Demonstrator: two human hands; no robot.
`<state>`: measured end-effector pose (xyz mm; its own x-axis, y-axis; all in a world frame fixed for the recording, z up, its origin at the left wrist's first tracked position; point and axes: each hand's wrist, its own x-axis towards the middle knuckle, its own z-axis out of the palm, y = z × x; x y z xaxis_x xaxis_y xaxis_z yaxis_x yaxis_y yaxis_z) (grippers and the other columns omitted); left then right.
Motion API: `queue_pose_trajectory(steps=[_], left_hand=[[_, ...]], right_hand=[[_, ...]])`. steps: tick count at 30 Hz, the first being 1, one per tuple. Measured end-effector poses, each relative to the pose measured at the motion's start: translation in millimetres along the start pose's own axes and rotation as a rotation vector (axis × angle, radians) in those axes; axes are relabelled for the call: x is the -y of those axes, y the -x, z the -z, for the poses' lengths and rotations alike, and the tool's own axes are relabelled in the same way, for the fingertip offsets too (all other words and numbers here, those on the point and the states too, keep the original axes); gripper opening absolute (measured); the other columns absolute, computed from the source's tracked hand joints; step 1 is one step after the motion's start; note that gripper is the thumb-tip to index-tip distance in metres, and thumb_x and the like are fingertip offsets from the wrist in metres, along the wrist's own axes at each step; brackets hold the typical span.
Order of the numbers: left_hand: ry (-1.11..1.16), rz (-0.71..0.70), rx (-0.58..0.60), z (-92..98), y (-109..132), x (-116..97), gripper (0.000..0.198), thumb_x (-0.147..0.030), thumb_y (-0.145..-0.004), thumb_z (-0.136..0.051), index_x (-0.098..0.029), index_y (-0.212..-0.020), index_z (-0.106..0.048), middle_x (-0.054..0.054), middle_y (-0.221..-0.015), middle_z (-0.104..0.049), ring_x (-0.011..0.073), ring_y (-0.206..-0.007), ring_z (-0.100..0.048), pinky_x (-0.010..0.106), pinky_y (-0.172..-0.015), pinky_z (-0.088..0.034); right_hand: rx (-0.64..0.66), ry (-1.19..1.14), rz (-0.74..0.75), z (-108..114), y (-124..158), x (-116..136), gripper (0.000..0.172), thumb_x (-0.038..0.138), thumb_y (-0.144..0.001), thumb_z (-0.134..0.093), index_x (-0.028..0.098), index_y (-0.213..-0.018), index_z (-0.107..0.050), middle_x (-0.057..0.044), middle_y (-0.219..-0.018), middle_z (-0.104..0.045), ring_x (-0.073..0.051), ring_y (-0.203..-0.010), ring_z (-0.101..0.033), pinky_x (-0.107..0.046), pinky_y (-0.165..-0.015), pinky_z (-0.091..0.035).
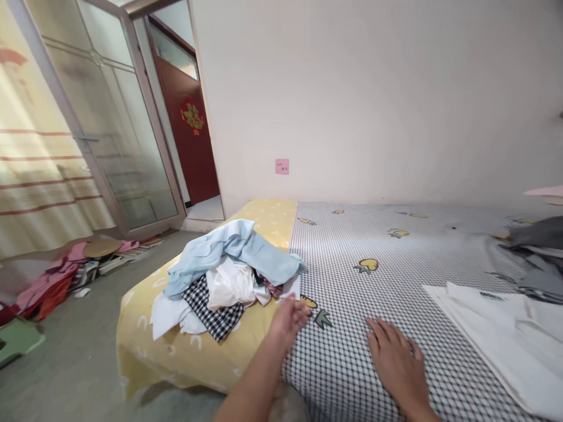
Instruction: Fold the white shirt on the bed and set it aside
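My left hand point(289, 319) is at the right edge of a heap of clothes, its fingers loosely curled and apart, with nothing in them. The heap has a light blue garment point(233, 249) on top, with a white cloth point(231, 282) and a black-and-white checked cloth point(211, 310) under it. My right hand point(398, 358) lies palm down, fingers spread, on the checked sheet point(338, 363). To the right of that hand is a folded white garment point(501, 334).
Yellow bedding point(145, 346) covers the bed's left end. Dark grey clothes point(539, 234) lie at the far right. Assorted items point(65, 272) and a green stool point(20, 339) are on the floor at left, near an open glass door point(127, 135). A wall stands behind the bed.
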<state>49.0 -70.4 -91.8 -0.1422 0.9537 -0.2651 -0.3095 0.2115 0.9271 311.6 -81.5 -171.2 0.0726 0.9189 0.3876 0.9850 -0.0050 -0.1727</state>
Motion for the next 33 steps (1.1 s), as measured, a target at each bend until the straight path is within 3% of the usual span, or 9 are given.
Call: queue_pose_trajectory(steps=[2, 5, 10, 14, 16, 20, 27, 30, 33], left_hand=[[0.115, 0.027, -0.046, 25.6, -13, -17, 0.028, -0.034, -0.099, -0.047, -0.022, -0.123, -0.054, 0.005, -0.096, -0.068, 0.0125, -0.083, -0.071, 0.03, -0.086, -0.057], [0.22, 0.056, -0.065, 45.2, -18, -23, 0.031, -0.029, -0.09, -0.066, -0.022, -0.118, -0.058, 0.004, -0.096, -0.067, 0.0122, -0.082, -0.07, 0.028, -0.083, -0.056], [0.267, 0.051, -0.145, 22.8, -20, -17, 0.039, -0.025, -0.086, -0.071, -0.029, -0.123, -0.061, 0.001, -0.119, -0.066, 0.0094, -0.088, -0.065, 0.025, -0.089, -0.051], [0.244, 0.093, -0.248, 5.1, -36, -32, 0.052, -0.053, -0.089, -0.066, -0.033, -0.135, -0.053, 0.004, -0.142, -0.058, 0.0193, -0.111, -0.061, 0.037, -0.096, -0.049], [0.21, 0.139, -0.286, 5.9, -47, -42, 0.059, -0.062, -0.091, -0.059, -0.027, -0.137, -0.051, 0.01, -0.144, -0.056, 0.0256, -0.118, -0.059, 0.047, -0.099, -0.05], [0.082, 0.177, -0.33, 15.6, -58, -43, 0.048, -0.052, -0.096, -0.056, -0.018, -0.129, -0.058, 0.012, -0.131, -0.062, 0.0261, -0.114, -0.062, 0.052, -0.099, -0.051], [-0.341, -0.278, -0.176, 15.6, -22, 7, 0.028, -0.034, -0.098, -0.048, -0.016, -0.104, -0.069, 0.008, -0.11, -0.073, 0.0219, -0.106, -0.065, 0.039, -0.099, -0.05], [-0.628, -0.461, -0.099, 14.0, -2, 27, 0.016, -0.025, -0.087, -0.06, -0.019, -0.076, -0.07, 0.008, -0.1, -0.074, 0.027, -0.107, -0.061, 0.045, -0.105, -0.044], [-0.882, -0.575, -0.071, 13.0, 11, 43, 0.016, -0.02, -0.085, -0.064, -0.021, -0.07, -0.069, 0.009, -0.098, -0.074, 0.0299, -0.11, -0.059, 0.052, -0.109, -0.038]], right_hand=[[-0.006, 0.002, -0.002, -1, 0, 1, 0.051, 0.04, -0.097, -0.035, 0.026, -0.139, -0.062, -0.008, -0.149, -0.058, -0.03, -0.141, -0.044, -0.057, -0.12, -0.023], [-0.015, -0.028, -0.006, -2, 0, 1, 0.05, 0.04, -0.096, -0.038, 0.027, -0.138, -0.062, -0.008, -0.148, -0.059, -0.031, -0.141, -0.045, -0.058, -0.12, -0.023], [-0.026, -0.05, -0.004, 2, 1, 2, 0.049, 0.036, -0.096, -0.04, 0.024, -0.138, -0.063, -0.012, -0.145, -0.06, -0.033, -0.138, -0.046, -0.06, -0.118, -0.026], [0.009, -0.051, -0.019, 8, 1, 3, 0.047, 0.036, -0.096, -0.041, 0.026, -0.137, -0.062, -0.011, -0.146, -0.059, -0.032, -0.139, -0.046, -0.059, -0.118, -0.025], [0.006, -0.059, -0.026, 10, 1, 4, 0.046, 0.036, -0.096, -0.041, 0.027, -0.135, -0.063, -0.01, -0.146, -0.059, -0.031, -0.139, -0.046, -0.058, -0.119, -0.025], [-0.003, -0.066, -0.034, 12, 2, 6, 0.045, 0.037, -0.096, -0.041, 0.025, -0.134, -0.064, -0.01, -0.146, -0.06, -0.031, -0.138, -0.046, -0.057, -0.119, -0.024], [-0.053, -0.006, 0.031, 13, 4, 2, 0.049, 0.038, -0.098, -0.034, 0.023, -0.131, -0.066, -0.01, -0.143, -0.063, -0.029, -0.134, -0.051, -0.053, -0.113, -0.033], [-0.12, 0.001, 0.079, 13, 5, 1, 0.051, 0.037, -0.099, -0.03, 0.02, -0.128, -0.069, -0.011, -0.137, -0.067, -0.03, -0.129, -0.055, -0.052, -0.109, -0.036], [-0.157, 0.017, 0.089, 13, 5, 0, 0.049, 0.036, -0.099, -0.031, 0.021, -0.124, -0.071, -0.01, -0.134, -0.069, -0.029, -0.125, -0.057, -0.05, -0.108, -0.037]])
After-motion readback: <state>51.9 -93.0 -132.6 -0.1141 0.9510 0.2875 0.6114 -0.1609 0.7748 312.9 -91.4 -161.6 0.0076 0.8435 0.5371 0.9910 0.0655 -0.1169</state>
